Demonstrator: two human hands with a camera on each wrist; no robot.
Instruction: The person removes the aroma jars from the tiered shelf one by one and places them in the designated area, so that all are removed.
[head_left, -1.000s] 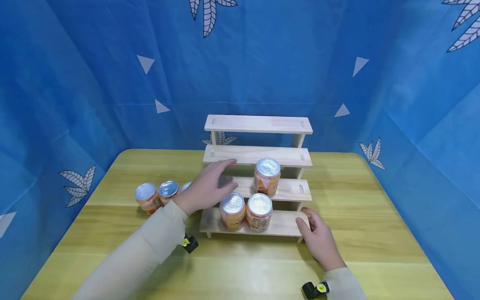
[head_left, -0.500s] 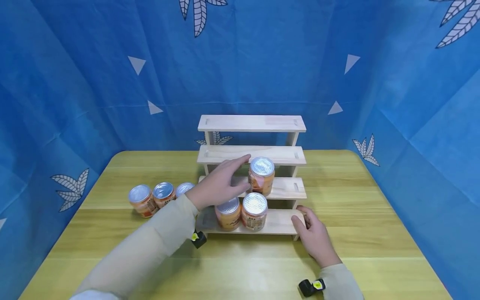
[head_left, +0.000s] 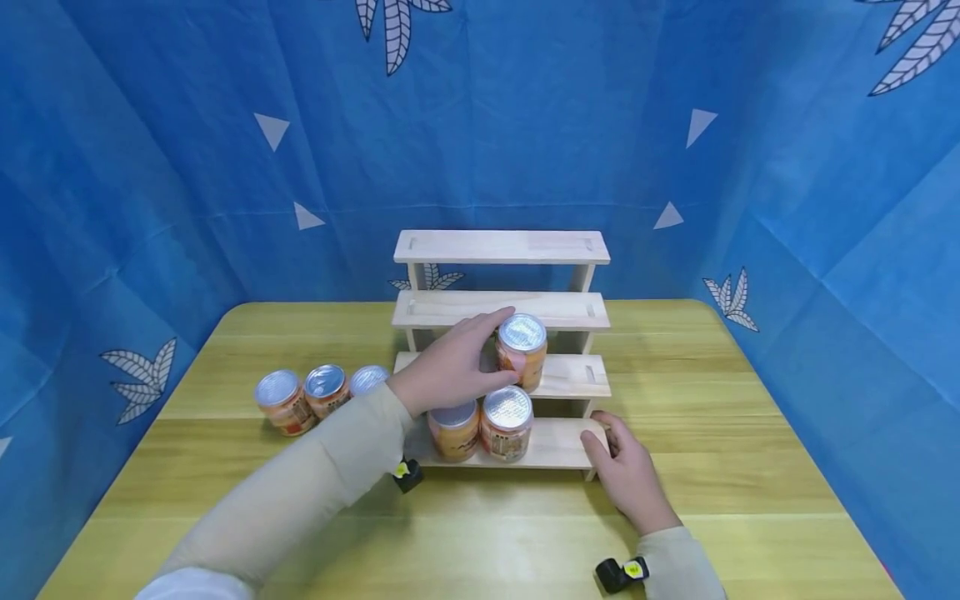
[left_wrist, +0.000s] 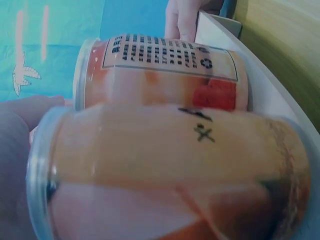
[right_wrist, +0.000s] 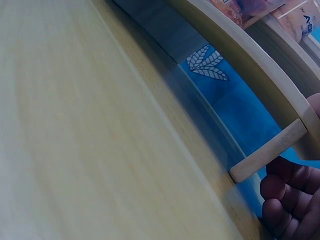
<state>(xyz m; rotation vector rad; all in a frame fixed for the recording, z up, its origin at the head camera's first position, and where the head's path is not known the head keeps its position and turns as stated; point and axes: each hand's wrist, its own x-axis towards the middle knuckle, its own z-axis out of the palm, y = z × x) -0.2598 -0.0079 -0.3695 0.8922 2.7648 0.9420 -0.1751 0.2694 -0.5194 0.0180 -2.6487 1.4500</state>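
Note:
My left hand point(head_left: 459, 364) has its thumb and fingers around a can point(head_left: 527, 365) with a silver lid and orange label. That can stands upright on the second step of a pale wooden stepped rack point(head_left: 501, 247). On the bottom step, two similar cans stand side by side: a left can point(head_left: 455, 436) and a right can point(head_left: 507, 429). Both fill much of the left wrist view, where the nearer can point(left_wrist: 170, 165) hides most of the left hand. My right hand point(head_left: 630, 475) grips the rack's bottom step at its right end, thumb on top, fingers curled by the leg point(right_wrist: 270, 150).
Left of the rack, three more cans stand in a row on the wooden table point(head_left: 480, 533): an outer can point(head_left: 287, 408), a middle can point(head_left: 327, 392) and one partly behind the left sleeve point(head_left: 369, 378). Blue patterned cloth point(head_left: 480, 125) hangs around the table.
My left hand has moved right, from left of the can on the second step to around it. The right hand keeps its place on the rack. The head view has shifted slightly.

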